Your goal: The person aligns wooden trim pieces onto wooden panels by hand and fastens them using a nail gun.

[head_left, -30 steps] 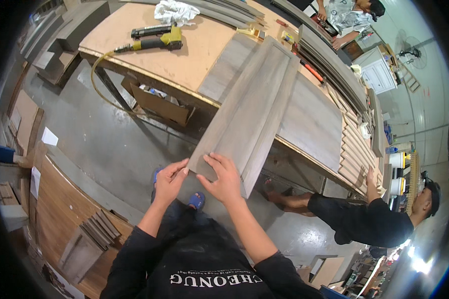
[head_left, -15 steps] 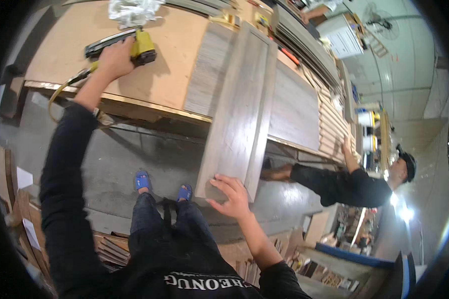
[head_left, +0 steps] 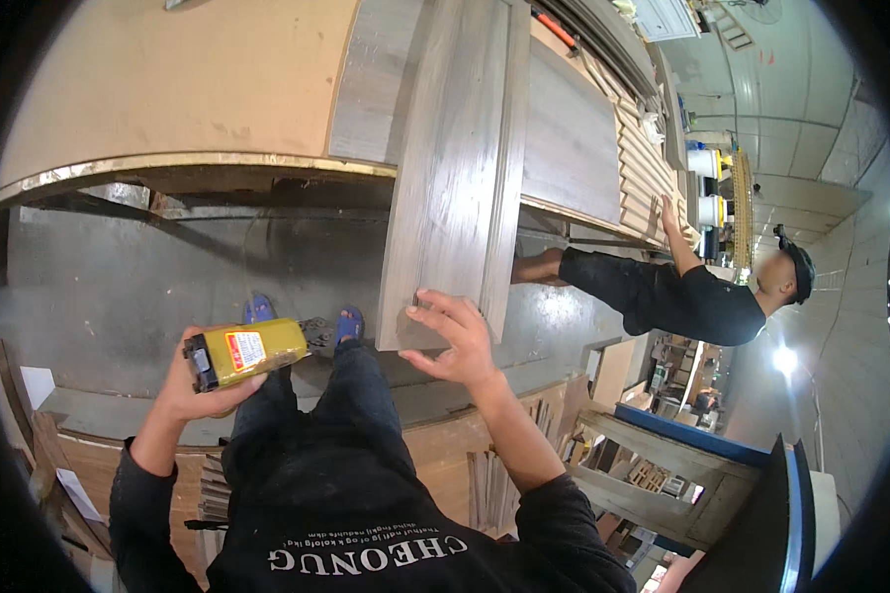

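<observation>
My left hand (head_left: 204,393) is closed around a yellow and black nail gun (head_left: 285,342), held low in front of my legs. The grip is partly hidden by my fingers. A long grey wood-grain cabinet door (head_left: 455,148) with a raised frame lies across the bench, its near end jutting past the edge towards me. At that end is my right hand (head_left: 465,341), fingers spread over the door's corner and thumb beside the end edge. The fingertips seem to rest on the wood.
Grey flat panels (head_left: 572,133) lie beneath the door on the bench (head_left: 168,89). To the right are stacked wooden strips (head_left: 643,163) and a red-handled tool (head_left: 554,28). Another person (head_left: 682,292) in black stands by the bench, one hand on the strips.
My left hand has brought the nail gun off the bench, down and towards my body. My right hand stays at the door's end. The whole view has shifted.
</observation>
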A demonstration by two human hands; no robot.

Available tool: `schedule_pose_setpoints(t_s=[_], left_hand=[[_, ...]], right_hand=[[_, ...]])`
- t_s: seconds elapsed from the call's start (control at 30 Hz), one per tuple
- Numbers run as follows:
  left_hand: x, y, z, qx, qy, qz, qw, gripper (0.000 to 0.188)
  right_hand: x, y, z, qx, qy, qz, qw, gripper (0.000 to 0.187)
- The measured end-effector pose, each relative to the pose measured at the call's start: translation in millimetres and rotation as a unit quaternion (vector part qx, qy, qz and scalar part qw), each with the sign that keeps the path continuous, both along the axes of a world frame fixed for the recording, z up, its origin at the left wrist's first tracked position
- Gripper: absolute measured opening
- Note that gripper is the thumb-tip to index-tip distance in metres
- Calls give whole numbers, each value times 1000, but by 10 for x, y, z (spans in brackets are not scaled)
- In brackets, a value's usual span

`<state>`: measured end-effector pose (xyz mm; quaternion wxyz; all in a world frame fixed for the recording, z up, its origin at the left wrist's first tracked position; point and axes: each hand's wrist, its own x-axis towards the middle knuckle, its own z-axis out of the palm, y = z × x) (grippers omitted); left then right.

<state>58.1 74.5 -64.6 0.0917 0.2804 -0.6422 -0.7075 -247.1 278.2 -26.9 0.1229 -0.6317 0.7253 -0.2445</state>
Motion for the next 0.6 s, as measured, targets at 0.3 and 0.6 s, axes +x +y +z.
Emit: schedule_pose_setpoints(t_s=[0.3, 0.6], left_hand=[[-440, 40, -132, 53, 104, -103, 988, 35], [-527, 80, -172, 31, 83, -124, 988, 35]], right_hand=[[21, -9, -10, 11, 14, -14, 1000, 57], [21, -33, -12, 4, 16, -14, 1000, 54]])
